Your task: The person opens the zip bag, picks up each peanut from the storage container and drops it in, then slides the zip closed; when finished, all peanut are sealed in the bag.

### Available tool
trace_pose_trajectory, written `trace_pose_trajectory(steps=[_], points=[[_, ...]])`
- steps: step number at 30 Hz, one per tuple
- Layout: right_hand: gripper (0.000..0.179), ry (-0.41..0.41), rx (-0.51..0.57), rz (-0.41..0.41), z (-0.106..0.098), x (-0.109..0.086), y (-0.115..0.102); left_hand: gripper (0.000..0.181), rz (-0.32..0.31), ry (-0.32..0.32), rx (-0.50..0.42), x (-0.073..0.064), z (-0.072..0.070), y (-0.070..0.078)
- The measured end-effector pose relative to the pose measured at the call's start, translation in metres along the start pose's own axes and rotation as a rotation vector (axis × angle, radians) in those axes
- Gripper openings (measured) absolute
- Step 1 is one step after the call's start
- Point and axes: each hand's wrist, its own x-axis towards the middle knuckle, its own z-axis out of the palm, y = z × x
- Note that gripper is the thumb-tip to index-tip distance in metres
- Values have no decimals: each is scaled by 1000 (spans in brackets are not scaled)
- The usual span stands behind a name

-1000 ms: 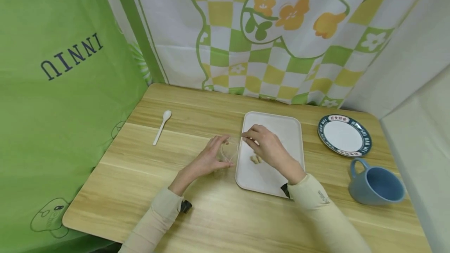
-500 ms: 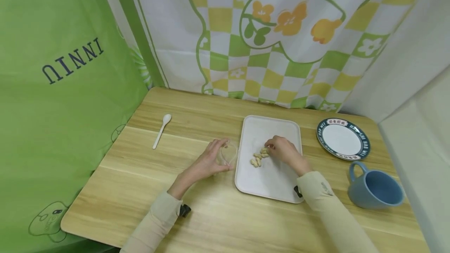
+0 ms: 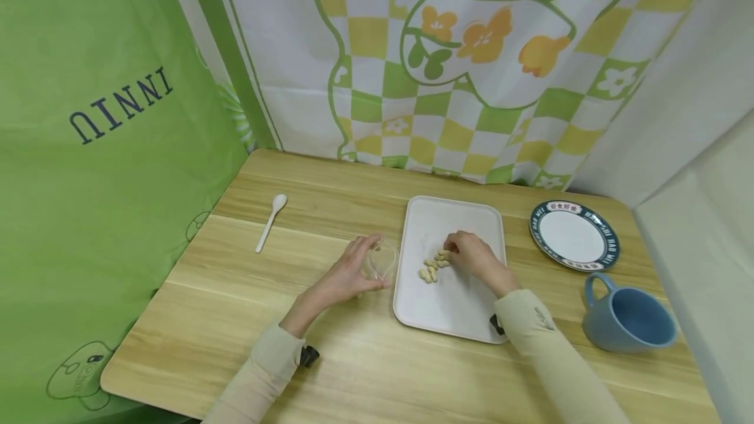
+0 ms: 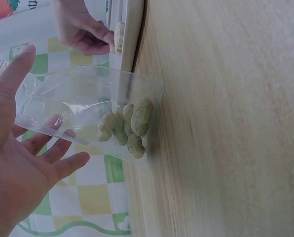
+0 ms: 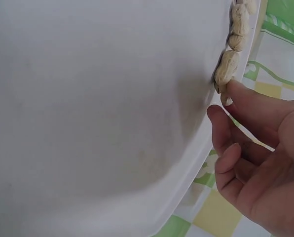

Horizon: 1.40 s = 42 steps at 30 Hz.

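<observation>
With thumb and fingers spread around its mouth, my left hand (image 3: 344, 277) holds a clear plastic bag (image 3: 384, 260) upright beside the tray. Several peanuts (image 4: 141, 117) lie in the bottom of the bag, seen in the left wrist view. My right hand (image 3: 476, 259) is over the pale tray (image 3: 448, 313), thumb and index finger at a peanut (image 5: 227, 99) at the end of a small cluster. More unshelled peanuts (image 3: 429, 273) lie on the tray just left of those fingertips. In the right wrist view the other fingers curl toward the palm.
A white spoon (image 3: 271, 222) lies at the left of the wooden table (image 3: 206, 306). On the right are a dark-rimmed plate (image 3: 574, 234) and a blue mug (image 3: 627, 319). A patterned curtain (image 3: 430, 110) hangs along the back edge.
My right hand has moved from beside the bag's mouth rightward to the peanuts on the tray, where it has stayed for the last half second. The left hand keeps holding the bag in place.
</observation>
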Motion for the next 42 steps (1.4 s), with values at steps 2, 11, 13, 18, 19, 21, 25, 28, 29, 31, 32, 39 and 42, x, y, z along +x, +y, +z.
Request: trace_pose_trajectory(steps=[2, 11, 13, 18, 19, 21, 25, 28, 29, 31, 32, 39, 42], points=[[5, 9, 6, -6, 1, 0, 0, 88, -2, -4, 1, 0, 0, 0], [9, 66, 37, -7, -2, -5, -5, 89, 5, 6, 11, 1, 1, -2], [9, 93, 58, -24, -5, -5, -8, 89, 10, 6, 15, 1, 1, -2], [10, 160, 102, -120, -15, -6, -22, 89, 23, 12, 13, 2, 1, -2], [10, 173, 110, -147, -17, -7, -26, 89, 25, 15, 11, 2, 0, -2], [10, 199, 126, -194, -21, -8, -33, 89, 28, 19, 7, 3, 0, -2], [9, 263, 157, -298, -28, -10, -49, 88, 34, 23, 3, 3, 0, -2], [9, 304, 165, -359, -31, -11, -59, 89, 34, 23, 0, 3, 1, -2], [9, 314, 166, -375, -32, -12, -62, 89, 36, 22, -4, 3, 1, -2], [9, 333, 166, -411, -34, -13, -69, 89, 41, 22, -4, 2, 1, -3], [9, 337, 168, -426, -35, -14, -72, 89, 43, 22, -4, 2, 2, -3], [10, 311, 183, -495, -37, -21, -95, 86, 48, 12, 1, 3, 3, -3], [11, 304, 185, -533, -34, -23, -101, 86, 51, 5, 0, 4, 3, -3]])
